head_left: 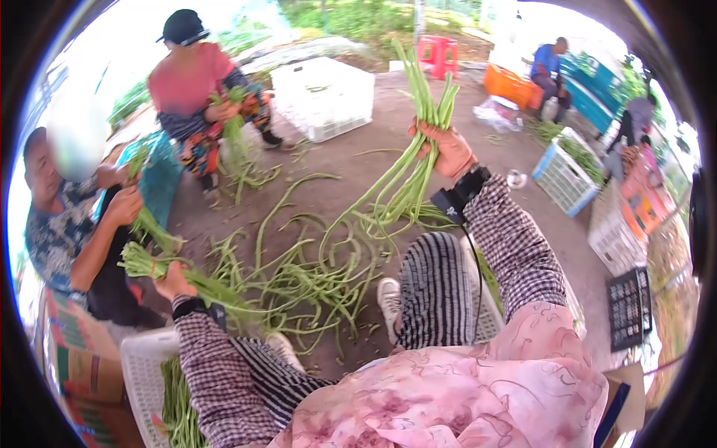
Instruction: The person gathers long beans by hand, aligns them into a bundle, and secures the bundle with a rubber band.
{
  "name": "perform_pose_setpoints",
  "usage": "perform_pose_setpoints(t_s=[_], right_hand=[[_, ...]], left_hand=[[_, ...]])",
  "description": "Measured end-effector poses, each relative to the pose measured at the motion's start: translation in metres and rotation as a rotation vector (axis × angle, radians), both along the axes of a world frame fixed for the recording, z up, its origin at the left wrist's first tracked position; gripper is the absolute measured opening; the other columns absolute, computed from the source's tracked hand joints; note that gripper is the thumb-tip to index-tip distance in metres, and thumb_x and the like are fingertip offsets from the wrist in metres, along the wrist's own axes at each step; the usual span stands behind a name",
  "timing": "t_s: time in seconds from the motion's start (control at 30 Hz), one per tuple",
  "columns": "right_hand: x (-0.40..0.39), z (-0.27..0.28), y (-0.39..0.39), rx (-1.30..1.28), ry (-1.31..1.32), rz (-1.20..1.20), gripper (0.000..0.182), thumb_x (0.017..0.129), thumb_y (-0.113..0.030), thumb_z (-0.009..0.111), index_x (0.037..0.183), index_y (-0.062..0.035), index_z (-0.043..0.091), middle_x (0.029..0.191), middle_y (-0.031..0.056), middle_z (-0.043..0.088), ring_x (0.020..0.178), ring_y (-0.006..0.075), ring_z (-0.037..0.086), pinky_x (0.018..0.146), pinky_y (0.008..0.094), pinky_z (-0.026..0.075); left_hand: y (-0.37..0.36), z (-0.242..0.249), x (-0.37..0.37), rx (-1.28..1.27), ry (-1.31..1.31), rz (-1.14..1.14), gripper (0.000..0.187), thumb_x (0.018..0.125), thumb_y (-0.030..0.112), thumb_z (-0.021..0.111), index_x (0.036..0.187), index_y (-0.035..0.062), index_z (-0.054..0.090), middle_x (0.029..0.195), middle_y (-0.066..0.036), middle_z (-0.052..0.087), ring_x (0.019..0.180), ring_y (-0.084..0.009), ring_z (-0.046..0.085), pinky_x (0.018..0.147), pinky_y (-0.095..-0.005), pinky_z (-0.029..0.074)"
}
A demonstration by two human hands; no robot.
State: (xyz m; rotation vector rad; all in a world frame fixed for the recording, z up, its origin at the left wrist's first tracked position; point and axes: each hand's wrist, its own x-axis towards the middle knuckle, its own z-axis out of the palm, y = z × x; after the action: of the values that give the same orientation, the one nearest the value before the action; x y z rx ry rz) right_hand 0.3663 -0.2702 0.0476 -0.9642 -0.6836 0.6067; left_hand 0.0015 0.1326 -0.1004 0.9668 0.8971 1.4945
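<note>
My right hand (446, 151) is raised and closed around a loose bunch of long green beans (427, 89), their tips pointing up and their tails hanging toward the ground. Lower on the left, my left hand (175, 281) grips a bundle of long beans (140, 261) with a reddish band near its end. The rest of that bundle trails to the right past my wrist. Between and ahead of my feet, a tangled heap of loose long beans (321, 287) is spread over the ground.
A white crate (142, 355) holding beans stands at my left, another crate (489, 325) by my right leg. Two people nearby handle beans at left. An upturned-looking white crate (321, 93), red stool (438, 54), bean crate (564, 175) and black crate (629, 308) stand around.
</note>
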Motion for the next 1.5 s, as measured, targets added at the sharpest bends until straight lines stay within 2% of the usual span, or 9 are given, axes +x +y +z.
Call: perform_pose_setpoints(t_s=[0.2,0.47,0.67,0.7,0.73,0.8,0.9,1.17,1.5], right_hand=[[-0.017,0.120,-0.135,-0.153,-0.397,-0.435,0.020,0.083,-0.016,0.061,0.095,0.0000,0.057,0.081,0.0084,0.060,0.056,0.0079,0.048,0.044,0.0183,0.038],[-0.079,0.204,-0.253,-0.943,-0.888,-0.854,0.021,0.081,-0.022,0.062,0.088,-0.0016,0.062,0.073,0.0027,0.062,0.047,0.0050,0.047,0.043,0.0194,0.038],[-0.054,0.077,-0.303,-1.395,-0.654,-0.732,0.027,0.071,-0.016,0.065,0.094,-0.0037,0.059,0.070,0.0002,0.059,0.055,0.0068,0.052,0.045,0.0223,0.042],[-0.052,0.037,-0.310,-1.401,-0.510,-0.705,0.035,0.069,-0.023,0.069,0.096,-0.0044,0.059,0.081,0.0065,0.062,0.065,0.0139,0.058,0.056,0.0272,0.048],[-0.060,0.015,-0.304,-1.745,-0.945,-0.600,0.050,0.063,-0.034,0.072,0.102,-0.0051,0.058,0.092,0.0140,0.062,0.082,0.0250,0.059,0.075,0.0338,0.047],[-0.058,-0.046,-0.320,-1.788,-0.801,-0.531,0.073,0.058,-0.044,0.074,0.114,-0.0029,0.052,0.106,0.0202,0.058,0.101,0.0329,0.053,0.090,0.0363,0.040],[-0.056,-0.095,-0.337,-1.842,-0.543,-0.425,0.095,0.059,-0.053,0.071,0.128,0.0020,0.036,0.129,0.0221,0.040,0.122,0.0324,0.037,0.102,0.0344,0.029],[-0.063,-0.147,-0.344,-1.720,-0.306,-0.506,0.108,0.059,-0.054,0.071,0.137,-0.0012,0.018,0.139,0.0204,0.024,0.128,0.0288,0.027,0.105,0.0336,0.023],[-0.152,-0.155,-0.299,-2.018,-0.433,-0.470,0.094,0.067,-0.052,0.065,0.139,-0.0295,0.011,0.143,0.0163,0.012,0.122,0.0502,0.025,0.097,0.0569,0.028]], left_hand=[[-0.013,0.004,0.029,-0.080,0.092,-0.142,0.043,0.066,-0.012,0.052,0.106,0.0043,0.050,0.085,-0.005,0.056,0.059,-0.0153,0.052,0.051,-0.0277,0.043],[0.010,-0.011,0.043,-0.202,0.042,-0.555,0.008,0.069,-0.001,0.055,0.077,-0.0009,0.053,0.072,-0.008,0.055,0.062,-0.0207,0.055,0.056,-0.0315,0.046],[0.008,-0.008,0.045,-0.245,0.026,-0.694,0.007,0.075,0.007,0.057,0.078,0.0014,0.055,0.072,-0.007,0.056,0.066,-0.0186,0.055,0.059,-0.0302,0.046],[0.007,-0.008,0.044,-0.248,0.032,-0.693,0.007,0.075,0.007,0.057,0.078,0.0014,0.055,0.072,-0.007,0.056,0.066,-0.0186,0.055,0.059,-0.0302,0.046],[0.005,-0.005,0.042,-0.230,0.052,-0.715,0.008,0.075,0.008,0.057,0.079,0.0011,0.055,0.073,-0.007,0.056,0.067,-0.0185,0.055,0.061,-0.0308,0.046],[-0.002,0.000,0.039,-0.214,0.078,-0.740,0.009,0.075,0.008,0.056,0.080,0.0007,0.056,0.073,-0.007,0.056,0.067,-0.0184,0.055,0.063,-0.0314,0.046],[-0.009,0.008,0.034,-0.199,0.130,-0.756,0.009,0.075,0.009,0.055,0.080,0.0002,0.056,0.073,-0.007,0.056,0.069,-0.0179,0.055,0.063,-0.0305,0.046],[-0.018,0.016,0.030,-0.171,0.175,-0.758,0.011,0.075,0.011,0.055,0.074,-0.0003,0.056,0.071,-0.008,0.056,0.066,-0.0189,0.053,0.062,-0.0308,0.045],[-0.019,0.013,0.032,-0.282,0.140,-0.866,0.010,0.077,0.010,0.054,0.082,0.0012,0.054,0.076,-0.008,0.055,0.073,-0.0200,0.054,0.068,-0.0324,0.046]])
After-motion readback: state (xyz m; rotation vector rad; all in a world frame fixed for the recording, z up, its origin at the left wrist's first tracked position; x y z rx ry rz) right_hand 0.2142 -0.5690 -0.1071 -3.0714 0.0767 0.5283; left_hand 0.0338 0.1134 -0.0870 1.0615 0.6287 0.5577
